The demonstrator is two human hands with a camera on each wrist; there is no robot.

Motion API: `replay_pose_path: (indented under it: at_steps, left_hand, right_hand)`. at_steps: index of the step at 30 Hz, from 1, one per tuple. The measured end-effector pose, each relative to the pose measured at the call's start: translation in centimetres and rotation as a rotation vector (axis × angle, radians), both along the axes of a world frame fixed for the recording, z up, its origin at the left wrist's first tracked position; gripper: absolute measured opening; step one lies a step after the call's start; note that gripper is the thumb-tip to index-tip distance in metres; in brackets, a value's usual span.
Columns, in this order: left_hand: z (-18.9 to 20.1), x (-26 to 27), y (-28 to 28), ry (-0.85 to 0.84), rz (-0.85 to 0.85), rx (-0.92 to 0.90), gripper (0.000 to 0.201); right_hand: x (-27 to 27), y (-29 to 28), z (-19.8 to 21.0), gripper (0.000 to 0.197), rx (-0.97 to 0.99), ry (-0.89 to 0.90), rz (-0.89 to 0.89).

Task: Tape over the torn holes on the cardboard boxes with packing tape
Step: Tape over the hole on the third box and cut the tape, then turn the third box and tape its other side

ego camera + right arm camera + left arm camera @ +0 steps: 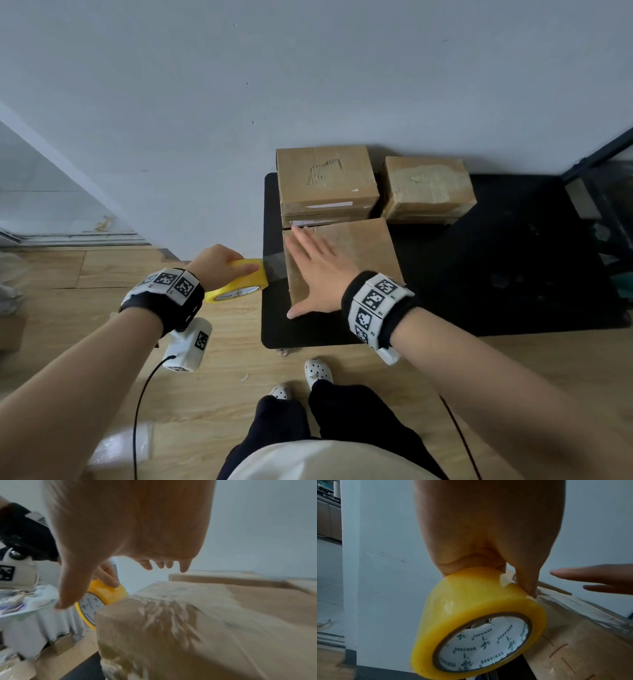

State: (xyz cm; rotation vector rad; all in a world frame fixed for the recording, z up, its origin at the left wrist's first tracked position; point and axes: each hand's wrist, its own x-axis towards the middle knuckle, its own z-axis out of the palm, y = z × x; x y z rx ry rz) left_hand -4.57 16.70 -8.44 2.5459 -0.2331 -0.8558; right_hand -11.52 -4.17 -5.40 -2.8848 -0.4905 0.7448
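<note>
On the black table (513, 274), the right hand (317, 270) lies flat, fingers straight, on the near box (370, 246) while the left hand (215, 263) grips the yellow tape roll (239, 284), its clear strip (274, 265) stretched to the box's left edge.

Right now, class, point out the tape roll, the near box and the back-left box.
tape roll (471, 615): left wrist view, yellow outer band.
near box (370, 246): head view, bare top face.
back-left box (308, 185): head view, top face beside its tear.

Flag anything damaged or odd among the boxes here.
The back-left box has an untaped tear in its top, corrugation showing. The back-right box has its tear under tape. Scraps lie on the floor.
</note>
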Motion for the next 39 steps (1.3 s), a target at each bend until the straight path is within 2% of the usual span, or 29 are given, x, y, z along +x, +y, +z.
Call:
replay_pose_path:
  at_steps: [3, 5, 9, 12, 15, 20, 25, 29, 39]
  left_hand:
    - [0.0, -0.1, 0.0, 0.007, 0.004, -0.006, 0.047]
    - [0.0, -0.2, 0.0, 0.013, -0.016, -0.015, 0.044]
    - [0.6, -0.6, 0.5, 0.038, -0.045, -0.031, 0.025]
    - [0.9, -0.6, 1.0, 0.041, -0.067, -0.056, 0.025]
    - [1.8, -0.2, 1.6, 0.024, -0.121, -0.047, 0.028]
    - [6.2, 1.8, 2.9, -0.061, -0.177, 0.021, 0.038]
    - [11.5, 3.3, 2.6, -0.076, -0.209, 0.057, 0.043]
    - [14.7, 3.9, 1.7, -0.097, -0.232, 0.086, 0.044]
    - [17.0, 4.4, -3.9, -0.092, -0.288, 0.137, 0.041]
  right_hand:
    - [1.6, 2.1, 0.2, 0.138, -0.176, 0.031, 0.091]
    - [2.6, 2.8, 0.3, 0.141, -0.272, 0.077, 0.084]
    - [3.9, 3.8, 0.3, 0.147, -0.392, 0.204, 0.030]
    - [4.1, 4.4, 0.6, 0.133, -0.419, 0.214, 0.028]
    - [3.9, 4.3, 1.3, 0.120, -0.407, 0.138, 0.053]
    - [2.6, 3.1, 3.7, 0.129, -0.195, 0.055, 0.013]
    - [2.4, 2.1, 6.8, 0.125, 0.011, 0.009, -0.023]
    - [3.0, 1.1, 6.9, 0.130, 0.194, -0.013, -0.115]
    - [1.9, -4.2, 5.3, 0.128, 0.449, -0.055, -0.237]
